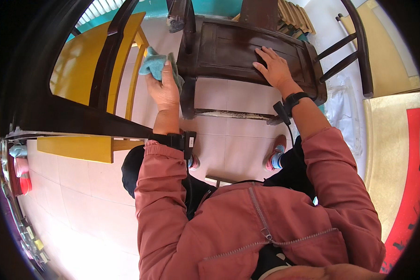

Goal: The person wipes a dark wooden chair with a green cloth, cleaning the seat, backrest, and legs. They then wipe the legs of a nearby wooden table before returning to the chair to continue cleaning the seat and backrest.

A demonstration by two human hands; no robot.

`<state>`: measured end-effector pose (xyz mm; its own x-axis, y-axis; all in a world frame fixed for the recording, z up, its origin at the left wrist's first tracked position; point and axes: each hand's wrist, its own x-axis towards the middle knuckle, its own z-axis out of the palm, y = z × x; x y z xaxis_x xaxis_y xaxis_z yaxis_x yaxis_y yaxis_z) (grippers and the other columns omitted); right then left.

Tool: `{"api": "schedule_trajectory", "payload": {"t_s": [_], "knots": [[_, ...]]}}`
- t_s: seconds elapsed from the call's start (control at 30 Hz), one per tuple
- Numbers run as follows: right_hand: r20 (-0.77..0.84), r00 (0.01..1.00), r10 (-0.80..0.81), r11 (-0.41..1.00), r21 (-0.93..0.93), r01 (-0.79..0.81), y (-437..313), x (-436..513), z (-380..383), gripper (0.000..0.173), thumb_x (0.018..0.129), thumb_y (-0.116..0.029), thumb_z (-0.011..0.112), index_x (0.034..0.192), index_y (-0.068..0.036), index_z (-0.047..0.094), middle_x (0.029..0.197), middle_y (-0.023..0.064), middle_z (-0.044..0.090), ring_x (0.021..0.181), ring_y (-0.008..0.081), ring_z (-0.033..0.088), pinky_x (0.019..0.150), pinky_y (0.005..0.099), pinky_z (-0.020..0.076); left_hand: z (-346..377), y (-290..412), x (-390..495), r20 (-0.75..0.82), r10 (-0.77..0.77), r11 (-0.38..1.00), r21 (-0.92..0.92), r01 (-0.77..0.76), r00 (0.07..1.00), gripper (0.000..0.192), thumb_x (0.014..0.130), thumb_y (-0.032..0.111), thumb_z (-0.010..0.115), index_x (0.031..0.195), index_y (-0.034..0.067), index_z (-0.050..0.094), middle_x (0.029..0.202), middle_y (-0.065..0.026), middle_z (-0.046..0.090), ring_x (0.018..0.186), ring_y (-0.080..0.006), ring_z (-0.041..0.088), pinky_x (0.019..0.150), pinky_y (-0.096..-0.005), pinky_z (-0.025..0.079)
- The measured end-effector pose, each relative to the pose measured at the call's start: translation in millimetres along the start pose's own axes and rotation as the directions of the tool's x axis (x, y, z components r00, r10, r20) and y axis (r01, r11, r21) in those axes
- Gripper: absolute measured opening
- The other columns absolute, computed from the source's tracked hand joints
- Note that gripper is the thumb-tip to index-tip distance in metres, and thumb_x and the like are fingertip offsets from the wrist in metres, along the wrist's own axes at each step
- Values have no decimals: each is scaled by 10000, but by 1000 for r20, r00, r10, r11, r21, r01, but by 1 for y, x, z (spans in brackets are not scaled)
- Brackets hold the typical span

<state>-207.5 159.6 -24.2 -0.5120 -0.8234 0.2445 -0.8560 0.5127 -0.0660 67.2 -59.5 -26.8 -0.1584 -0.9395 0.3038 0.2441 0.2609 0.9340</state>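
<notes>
My left hand [163, 87] grips a teal cloth [155, 65], held up at the left edge of a dark brown wooden chair. On the chair's panelled seat [236, 49] rests my right hand [274, 70], palm down with the fingers a little apart and nothing in it. Below the seat's front edge runs a stretcher [234, 114] with worn, pale patches. A dark wooden armrest with two spindles [339, 66] stands to the right of the seat.
Another dark wooden frame [101, 77] curves close by on the left, in front of a yellow wooden table [80, 63]. Wooden slats [294, 17] lean behind the chair. A white wall [341, 105] is at the right; a red bucket [25, 185] stands far left.
</notes>
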Motion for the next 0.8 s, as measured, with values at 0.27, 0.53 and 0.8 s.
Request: {"api": "schedule_trajectory", "payload": {"t_s": [0.27,0.53,0.8], "knots": [[3,1000,20,1000,-9,-20,-7,0,-6,611,973,-597,488,1471,-244,473,1551,74,421,1459,270,338,1166,463,277,26,-35,-34,265,140,616,731,-294,954,825,741,192,769,1489,219,422,1475,-184,417,1268,-430,459,1026,-542,392],[-14,1000,16,999,-47,-17,-6,2,-4,595,976,-592,485,1465,-255,474,1541,72,433,1452,279,350,1154,468,296,12,-59,-29,277,239,854,396,-337,931,769,809,-27,658,1511,69,357,1361,-225,466,1262,-399,475,1099,-451,376],[-5,1000,24,997,-71,-24,-6,1,-5,572,985,-559,494,1477,-267,467,1545,70,430,1449,277,357,1156,466,297,-1,-76,-31,285,122,969,171,-175,951,748,784,-36,683,1466,55,393,1315,-174,524,1204,-317,548,1063,-391,423]]}}
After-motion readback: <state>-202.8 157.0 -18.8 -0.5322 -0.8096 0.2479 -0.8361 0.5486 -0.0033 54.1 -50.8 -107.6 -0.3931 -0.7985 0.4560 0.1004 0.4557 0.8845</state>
